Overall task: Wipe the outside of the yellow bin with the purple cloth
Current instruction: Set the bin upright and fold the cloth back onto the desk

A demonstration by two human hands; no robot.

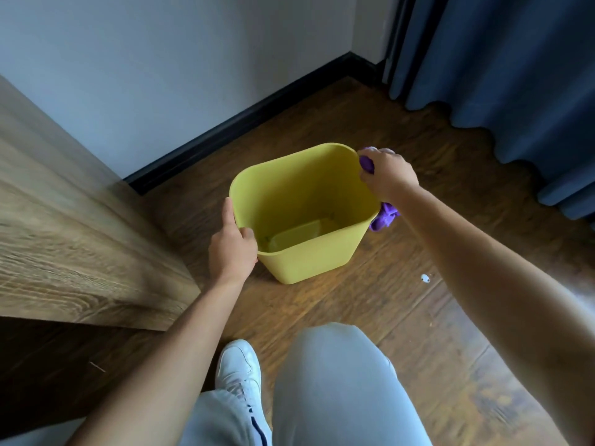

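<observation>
Wiping under way on the bin's [309,259] right wall.
Left hand [232,249] clamps the rim; right hand [388,178] presses the bunched cloth [383,217] against it; likely next, sweep down.

Most of the purple cloth [383,217] is hidden: only a fold above the right hand [388,175] and a bunch below the wrist show, the rest lying behind that hand and the yellow bin [309,252]. The bin's far and right outer walls cannot be seen from above, nor can its base on the floor [402,310]. The left hand [232,249] covers the near left corner of the rim. The wooden surface [64,252] is blurred and cut by the left edge. A small white speck [425,278] is too small to identify. Both forearms run out of the bottom edge
</observation>
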